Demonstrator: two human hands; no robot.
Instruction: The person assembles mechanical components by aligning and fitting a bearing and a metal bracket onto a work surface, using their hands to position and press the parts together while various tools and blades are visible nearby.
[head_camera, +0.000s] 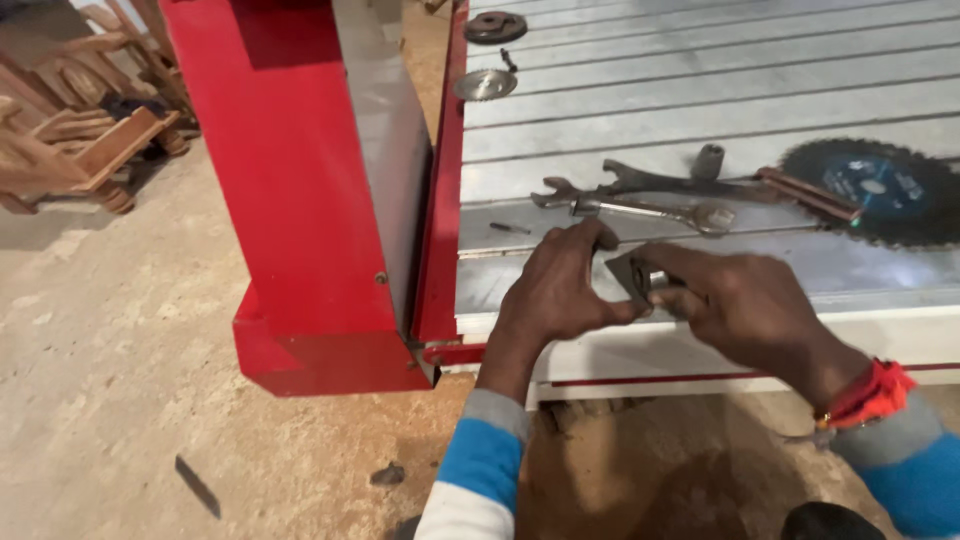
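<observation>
Ahead of my hands I see the wrenches (640, 195) lying across the grooved metal table (700, 90), and the dark saw blade (880, 190) blocks the right. The red machine column (300, 180) walls off the left. Farther up, the table is open apart from two small discs (490, 55).

Wrenches (640, 190) lie beside a toothed saw blade (880, 190) on the slotted table (700, 60).

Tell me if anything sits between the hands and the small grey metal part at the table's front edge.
Nothing visible does. The left hand and the right hand both already touch the small grey metal part. The steel wrenches and the dark circular saw blade lie behind it, apart.
</observation>
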